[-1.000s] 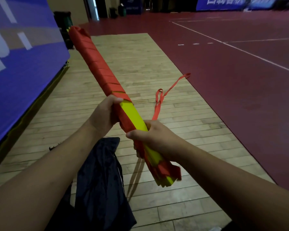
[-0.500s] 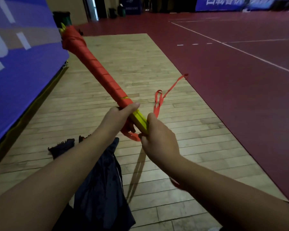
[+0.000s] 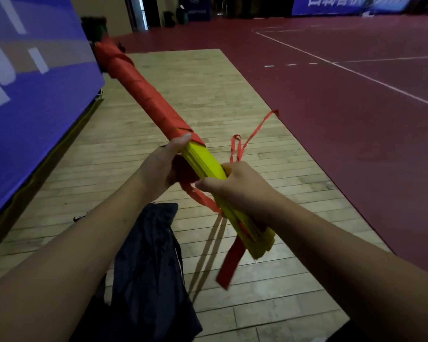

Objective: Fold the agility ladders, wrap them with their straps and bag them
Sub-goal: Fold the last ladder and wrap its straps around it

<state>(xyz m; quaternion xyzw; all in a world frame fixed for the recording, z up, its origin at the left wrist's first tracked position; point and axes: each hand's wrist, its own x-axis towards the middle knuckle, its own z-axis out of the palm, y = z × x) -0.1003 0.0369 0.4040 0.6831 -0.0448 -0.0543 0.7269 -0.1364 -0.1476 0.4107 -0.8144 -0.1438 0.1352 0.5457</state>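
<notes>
Both arms outstretched, left hand (image 3: 163,166) and right hand (image 3: 235,186) grip the ladder bundle (image 3: 143,95).

We're in an indoor sports hall, and the light is dim throughout. A strip of pale wooden plank floor (image 3: 195,77) runs toward the far end. Along its right edge it meets dark red court flooring (image 3: 356,149), which fills the right side. White court lines (image 3: 356,73) cross the red, with a short dashed line (image 3: 290,64) close to the wood. On the left, a tall blue banner board (image 3: 35,99) with large white lettering stands along the planks. At the far end there's a beige wall (image 3: 101,6), a bright doorway (image 3: 140,11) and a dark bin-like object (image 3: 94,25) by the board's end. Another blue banner (image 3: 344,3) with white characters runs across the back.
</notes>
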